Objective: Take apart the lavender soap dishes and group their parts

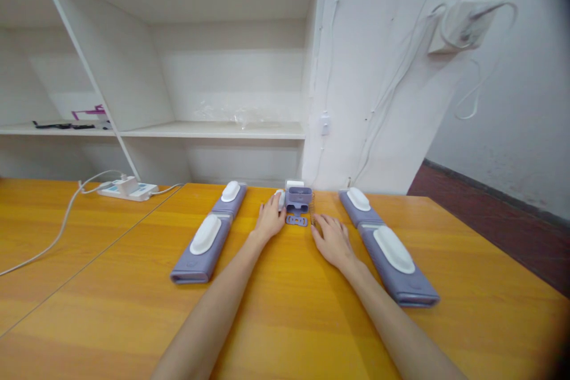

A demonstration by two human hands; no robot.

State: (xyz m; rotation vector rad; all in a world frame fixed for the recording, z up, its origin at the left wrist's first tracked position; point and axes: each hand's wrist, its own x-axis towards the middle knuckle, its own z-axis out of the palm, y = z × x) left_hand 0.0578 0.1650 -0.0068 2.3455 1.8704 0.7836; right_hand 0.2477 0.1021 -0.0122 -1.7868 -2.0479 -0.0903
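The left hand [269,219] lies loosely open, fingertips touching a white cap [279,197] beside the small purple housing [298,198]; the right hand [332,240] rests flat on the table [285,320], holding nothing; a perforated purple strip [296,221] lies loose between them, so the parts look as yet unjoined.

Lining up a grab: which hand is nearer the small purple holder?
Left. The left hand reaches the purple holder on its left side; the right hand lies short, to its right.
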